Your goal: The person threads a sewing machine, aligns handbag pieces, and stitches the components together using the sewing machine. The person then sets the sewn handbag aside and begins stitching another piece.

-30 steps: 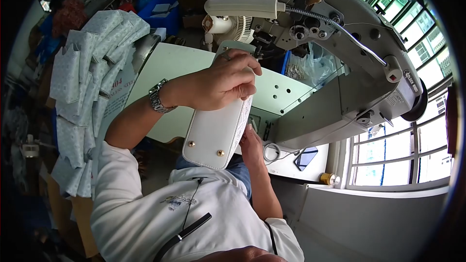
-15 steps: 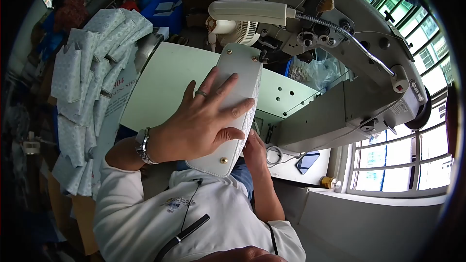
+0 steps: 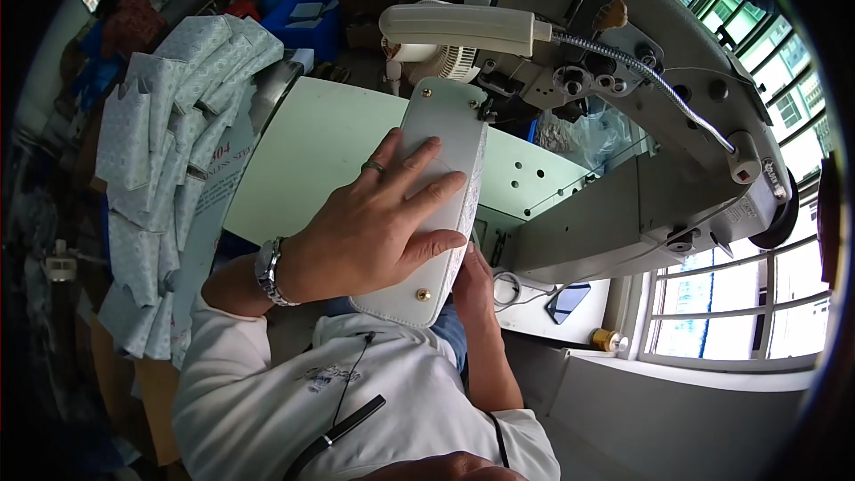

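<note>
A white bag [image 3: 450, 138] lies with its long flat base facing up, brass-coloured studs near both ends. Its far end is beside the sewing machine's presser area [image 3: 488, 110]. My left hand [image 3: 378, 223], with a ring and a wristwatch, rests on the base, fingers spread. At the bag's lower right side, my right hand [image 3: 474, 283] holds the edge, most of its fingers hidden behind the bag. The side of the bag facing down is out of sight.
A large grey sewing machine [image 3: 588, 214] stands at the right, with a lamp [image 3: 459, 28] above the pale green tabletop [image 3: 325, 151]. Patterned white pieces [image 3: 160, 160] are piled at the left. A phone [image 3: 567, 303] lies near the window.
My left hand has moved from bent fingers over the bag's upper part to lying spread on its base. The bag's far end is now uncovered. My right hand stays at the bag's side.
</note>
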`<state>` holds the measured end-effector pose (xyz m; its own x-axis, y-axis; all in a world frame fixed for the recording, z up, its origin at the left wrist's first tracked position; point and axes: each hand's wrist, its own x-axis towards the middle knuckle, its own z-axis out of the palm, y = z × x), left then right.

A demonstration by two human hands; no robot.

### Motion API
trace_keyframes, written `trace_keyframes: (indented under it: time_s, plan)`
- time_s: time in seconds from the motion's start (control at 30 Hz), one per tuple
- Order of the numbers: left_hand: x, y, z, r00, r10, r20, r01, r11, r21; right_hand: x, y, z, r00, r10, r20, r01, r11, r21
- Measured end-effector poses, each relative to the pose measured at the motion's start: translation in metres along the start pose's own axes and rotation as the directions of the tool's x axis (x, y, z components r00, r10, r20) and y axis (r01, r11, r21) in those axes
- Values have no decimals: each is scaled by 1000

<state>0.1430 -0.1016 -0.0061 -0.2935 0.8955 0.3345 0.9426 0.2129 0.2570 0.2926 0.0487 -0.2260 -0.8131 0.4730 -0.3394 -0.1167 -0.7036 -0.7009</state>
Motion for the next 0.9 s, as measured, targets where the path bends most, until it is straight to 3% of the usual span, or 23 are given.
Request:
trace_keyframes:
  time_s: [0.5, 0.57, 0.7, 0.77, 0.83, 0.87, 0.9]
  plan:
    - [39, -20, 1, 999, -33, -16, 31, 996, -82, 25, -12, 4, 1000, -9, -6, 9, 1000, -19]
    - [42, -27, 8, 995, 9, -103, -17, 997, -74, 31, -14, 2, 1000, -12, 10, 12, 1000, -29]
    - [53, -35, 7, 994, 5, -106, -16, 994, -110, 36, -18, 1, 999, -33, 35, 35, 997, -73]
    - [59, -39, 5, 999, -25, -35, 20, 990, -143, 37, -19, -2, 998, -34, 53, 39, 994, -99]
    - [63, -42, 4, 999, -23, -37, 18, 990, -141, 36, -19, -4, 988, -149, 27, 151, 951, -270]
    - [64, -43, 4, 999, -15, -30, 10, 990, -142, 32, -22, -8, 988, -149, 31, 151, 951, -271]
    - [65, -43, 4, 999, -15, -31, 10, 990, -142, 23, -33, -7, 957, -289, 30, 272, 855, -441]
